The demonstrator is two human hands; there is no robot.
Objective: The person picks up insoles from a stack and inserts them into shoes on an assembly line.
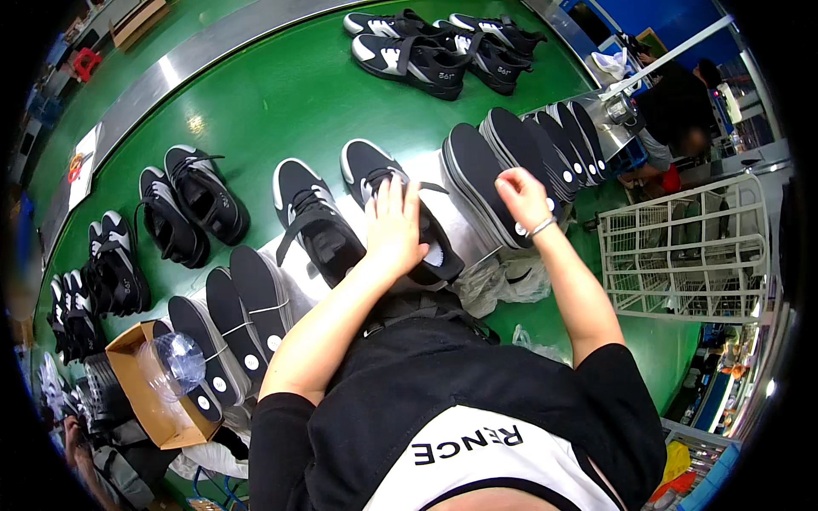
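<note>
My left hand (394,232) lies over a black sneaker (362,156) with a light grey toe, its fingers stretched out across the laces and tongue. Something white shows inside that shoe's opening near my thumb. Close by on its left is a matching sneaker (294,180), its strap hanging loose. My right hand (523,200) is above stacks of black insoles, its fingers curled in. Whatever those fingers may hold is hidden. Under and beside it are one insole stack (475,175) and another insole stack (509,136), with round white stickers at the heel ends.
More sneakers (409,64) stand at the far side of the green table (256,111); another pair (204,192) is at left. Banded insole bundles (260,294) and a cardboard box (136,383) with clear plastic sit near left. A white wire rack (682,247) stands right. Another person (677,106) works beyond.
</note>
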